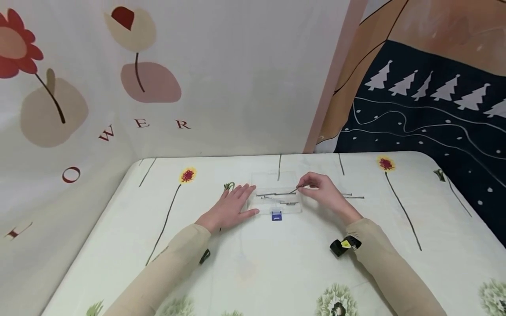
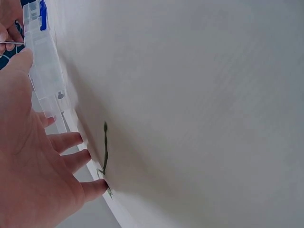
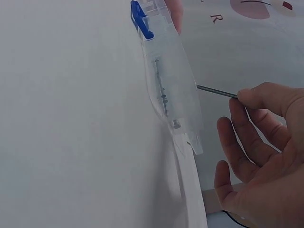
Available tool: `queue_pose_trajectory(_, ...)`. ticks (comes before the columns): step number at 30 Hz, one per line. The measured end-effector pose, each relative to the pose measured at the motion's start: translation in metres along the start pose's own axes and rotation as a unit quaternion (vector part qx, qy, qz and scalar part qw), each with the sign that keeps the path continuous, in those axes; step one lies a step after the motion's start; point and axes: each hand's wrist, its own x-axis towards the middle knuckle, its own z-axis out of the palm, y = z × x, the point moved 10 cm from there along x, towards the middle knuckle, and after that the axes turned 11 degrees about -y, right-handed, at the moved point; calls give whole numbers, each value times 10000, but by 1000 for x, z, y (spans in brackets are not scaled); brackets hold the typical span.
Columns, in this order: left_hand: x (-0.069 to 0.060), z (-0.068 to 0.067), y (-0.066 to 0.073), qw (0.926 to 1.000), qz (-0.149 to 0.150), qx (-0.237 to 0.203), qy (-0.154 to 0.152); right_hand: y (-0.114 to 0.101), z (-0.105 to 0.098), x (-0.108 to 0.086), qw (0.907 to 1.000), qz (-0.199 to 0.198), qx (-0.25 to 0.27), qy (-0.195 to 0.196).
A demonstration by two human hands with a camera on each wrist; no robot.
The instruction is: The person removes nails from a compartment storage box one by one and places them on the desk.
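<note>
A clear plastic box (image 1: 294, 209) with a blue latch (image 1: 276, 216) lies on the table, its transparent lid raised at the back. Several long thin metal nails (image 1: 272, 194) are in it. My right hand (image 1: 322, 193) pinches one nail (image 3: 216, 91) between thumb and index finger, tilted with its far end over the box; the other fingers are loosely bent. At the box's left side rests my left hand (image 1: 233, 206), fingers spread and fairly straight, fingertips and thumb close to the edge. Whether they touch the box is hard to tell.
Two long nails (image 1: 354, 197) lie on the table to the right of the box, partly behind my right wrist. The white tablecloth (image 1: 253, 272) has printed flowers. A patterned curtain (image 1: 237, 87) hangs behind the table's back edge.
</note>
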Motion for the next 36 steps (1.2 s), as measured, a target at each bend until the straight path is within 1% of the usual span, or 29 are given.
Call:
queue_pose_trajectory(7, 0, 6, -1, 10000, 54, 21, -20, 5, 0, -10, 10000, -42, -63, -22)
queue_pose_trajectory(13, -1, 4, -2, 10000, 28, 42, -8, 8, -7, -17, 9998, -25, -174, 37)
queue_pose_trajectory(17, -4, 2, -1, 10000, 66, 12, -11, 10, -13, -21, 9996, -27, -294, 47)
queue_pose_trajectory(22, -4, 0, 1, 9999, 109, -9, 9, 8, -22, -26, 9994, 25, -341, 75)
queue_pose_trajectory(27, -3, -1, 2, 9999, 133, -30, 25, 8, -35, -34, 9983, 110, -556, 157)
queue_pose_trajectory(32, -1, 0, 3, 9999, 117, 7, 5, 18, -50, -47, 9968, 273, -704, 262)
queue_pose_trajectory(36, 0, 0, 2, 10000, 91, 33, -11, 29, -61, -56, 9959, 327, -767, 351)
